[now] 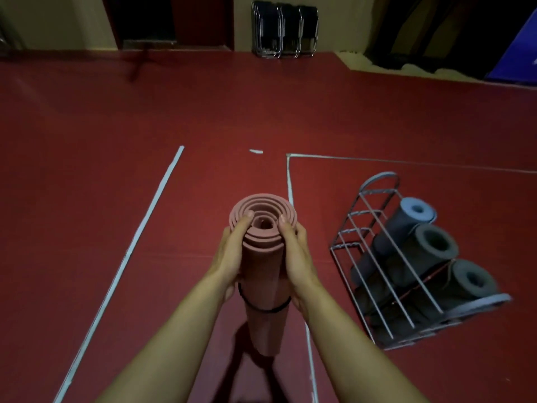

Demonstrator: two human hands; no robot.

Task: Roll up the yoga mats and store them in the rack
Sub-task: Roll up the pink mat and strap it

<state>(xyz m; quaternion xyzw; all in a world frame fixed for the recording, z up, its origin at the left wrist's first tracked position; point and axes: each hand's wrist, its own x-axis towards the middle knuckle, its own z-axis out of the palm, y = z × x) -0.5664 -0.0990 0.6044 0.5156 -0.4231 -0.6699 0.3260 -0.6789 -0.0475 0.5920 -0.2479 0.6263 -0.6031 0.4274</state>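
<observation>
A rolled pink yoga mat (pixel 263 274) stands upright on the red floor in front of me, its spiral end facing up. A thin black band (pixel 263 309) circles it below my hands. My left hand (pixel 231 254) grips the roll's left side, thumb over the top rim. My right hand (pixel 297 257) grips the right side the same way. To the right stands a grey wire rack (pixel 374 257) holding three rolled mats: a blue one (pixel 412 212) at the far end and two dark grey ones (pixel 433 245) nearer me.
White tape lines (pixel 151 216) mark the red floor. Folded black chairs (pixel 286 32) lean against the far wall. A dark doorway (pixel 174 21) is at the back left, and a blue panel (pixel 520 50) at the far right.
</observation>
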